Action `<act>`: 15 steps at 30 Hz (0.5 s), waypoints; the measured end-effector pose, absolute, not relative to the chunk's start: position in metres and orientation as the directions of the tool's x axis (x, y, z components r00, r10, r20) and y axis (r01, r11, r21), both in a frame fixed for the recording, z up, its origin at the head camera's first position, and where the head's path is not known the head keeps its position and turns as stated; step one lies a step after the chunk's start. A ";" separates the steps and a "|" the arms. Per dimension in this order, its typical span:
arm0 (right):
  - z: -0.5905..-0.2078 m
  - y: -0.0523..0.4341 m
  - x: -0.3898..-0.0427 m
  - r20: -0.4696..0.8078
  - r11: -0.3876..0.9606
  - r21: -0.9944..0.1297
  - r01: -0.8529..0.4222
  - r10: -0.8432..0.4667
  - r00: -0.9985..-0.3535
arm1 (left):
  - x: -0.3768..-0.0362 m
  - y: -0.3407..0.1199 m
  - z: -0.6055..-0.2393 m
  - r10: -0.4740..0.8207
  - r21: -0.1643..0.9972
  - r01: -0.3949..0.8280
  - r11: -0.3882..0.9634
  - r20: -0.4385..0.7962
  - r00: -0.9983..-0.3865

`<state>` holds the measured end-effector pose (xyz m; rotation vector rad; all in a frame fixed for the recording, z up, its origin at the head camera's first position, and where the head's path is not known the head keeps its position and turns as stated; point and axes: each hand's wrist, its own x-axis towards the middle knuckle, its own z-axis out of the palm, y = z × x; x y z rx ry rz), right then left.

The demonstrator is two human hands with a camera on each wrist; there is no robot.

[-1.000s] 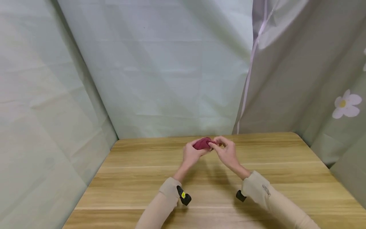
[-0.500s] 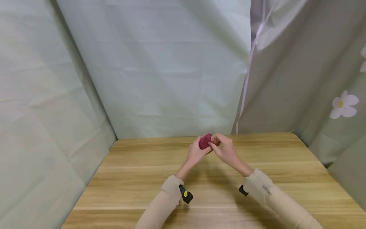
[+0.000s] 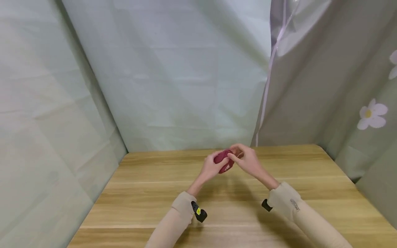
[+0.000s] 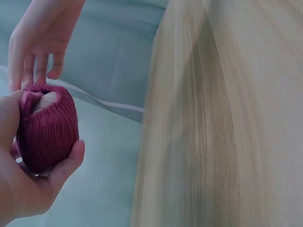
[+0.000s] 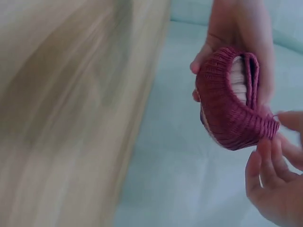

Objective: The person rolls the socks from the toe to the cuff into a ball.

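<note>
Left hand [image 3: 212, 167] grips the sock ball [image 3: 224, 160] above the table [image 3: 149, 193], now turned lower. Right hand [image 3: 248, 161] pinches its cuff, stretching it further over; the roll looks nearly closed.

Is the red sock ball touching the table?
Apart. The head view shows the red sock ball held by both hands above the table, casting a shadow below.

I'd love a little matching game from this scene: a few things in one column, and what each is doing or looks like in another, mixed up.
Things:
1. left hand
2. right hand
3. dark red knitted bundle
4. table

Descriptions:
A. light wood, lying below both hands
B. cups the bundle in its palm
C. ribbed, rolled into a ball, pale inside showing at its opening
D. pinches the edge of the bundle with its fingertips

Pairs: 1-B, 2-D, 3-C, 4-A
</note>
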<state>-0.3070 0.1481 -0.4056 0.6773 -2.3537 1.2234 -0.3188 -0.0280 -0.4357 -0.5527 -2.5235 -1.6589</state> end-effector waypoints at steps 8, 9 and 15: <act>-0.404 0.141 -0.309 0.714 0.651 -0.248 -0.718 -0.378 -0.590 | -0.316 -0.024 -0.440 0.207 0.708 0.419 0.569 0.370 -0.906; -0.405 0.141 -0.309 0.715 0.664 -0.197 -0.721 -0.406 -0.569 | -0.315 -0.023 -0.441 0.210 0.694 0.423 0.582 0.374 -0.903; -0.401 0.142 -0.307 0.626 0.666 -0.105 -0.738 -0.533 -0.570 | -0.316 -0.023 -0.443 0.209 0.714 0.417 0.562 0.365 -0.907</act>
